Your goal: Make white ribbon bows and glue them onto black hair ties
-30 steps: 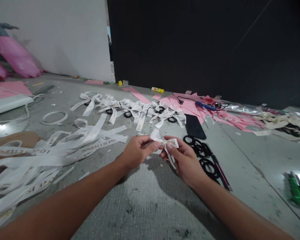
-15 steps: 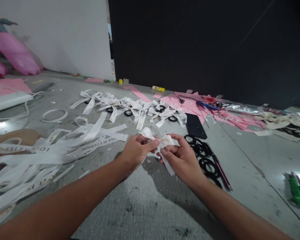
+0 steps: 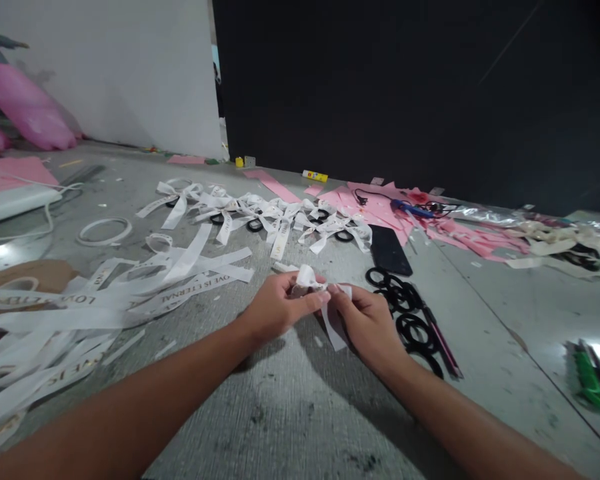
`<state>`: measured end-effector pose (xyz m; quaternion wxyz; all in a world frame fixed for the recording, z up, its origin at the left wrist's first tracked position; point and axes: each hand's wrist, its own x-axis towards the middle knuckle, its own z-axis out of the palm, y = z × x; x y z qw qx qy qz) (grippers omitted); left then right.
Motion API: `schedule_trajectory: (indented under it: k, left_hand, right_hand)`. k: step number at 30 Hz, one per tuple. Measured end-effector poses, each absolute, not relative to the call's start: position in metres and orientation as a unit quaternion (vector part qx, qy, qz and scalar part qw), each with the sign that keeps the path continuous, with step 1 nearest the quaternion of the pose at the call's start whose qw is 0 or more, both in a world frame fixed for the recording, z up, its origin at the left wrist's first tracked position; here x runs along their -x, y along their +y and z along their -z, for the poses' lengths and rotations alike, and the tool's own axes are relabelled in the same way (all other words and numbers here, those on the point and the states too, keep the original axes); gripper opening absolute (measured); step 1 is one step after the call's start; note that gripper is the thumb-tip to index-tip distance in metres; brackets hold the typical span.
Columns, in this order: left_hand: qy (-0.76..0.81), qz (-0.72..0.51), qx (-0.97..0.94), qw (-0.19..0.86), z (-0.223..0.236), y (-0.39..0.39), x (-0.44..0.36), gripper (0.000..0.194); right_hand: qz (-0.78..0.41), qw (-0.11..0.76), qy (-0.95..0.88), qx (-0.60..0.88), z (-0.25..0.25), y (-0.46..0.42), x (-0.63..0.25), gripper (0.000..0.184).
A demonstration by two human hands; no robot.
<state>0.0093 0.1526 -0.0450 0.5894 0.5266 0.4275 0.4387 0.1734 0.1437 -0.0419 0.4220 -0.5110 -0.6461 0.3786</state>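
Observation:
Both my hands meet over the grey floor around a white ribbon (image 3: 334,328) with a loop standing up at its top. My left hand (image 3: 277,303) pinches the ribbon just under that loop, thumb pointing right. Opposite it, my right hand (image 3: 367,317) grips the ribbon between thumb and fingers, and one tail hangs down between the hands. Beyond them lies a row of white ribbon bows (image 3: 280,220) with black bands. Loose printed ribbon strips (image 3: 180,293) spread to the left. Close to my right hand are several black hair ties (image 3: 400,293).
A dark phone (image 3: 390,250) and a pink-and-black pen (image 3: 443,343) lie right of the hands. Pink sheets (image 3: 380,203) and a blue-handled corded tool (image 3: 415,209) sit behind. Green-handled scissors (image 3: 590,380) are far right. A black wall (image 3: 405,87) closes off the back.
The right fingers have drawn in and closed on the ribbon beside the left thumb. The loop has shifted right and now stands upright; the printed part is no longer visible.

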Motion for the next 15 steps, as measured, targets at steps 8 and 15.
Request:
schedule_trajectory:
  k: [8,15]
  left_hand:
    - [0.503,-0.463,-0.552,0.477,0.042,0.151,-0.011,0.046]
    - [0.522,-0.504,-0.509,0.463,0.052,0.161,-0.009,0.050]
  right_hand:
    - [-0.324,0.398,-0.697,0.501,0.040,0.140,-0.176,0.039]
    - [-0.278,0.394,-0.759,0.438,0.039,0.138,-0.178,0.037]
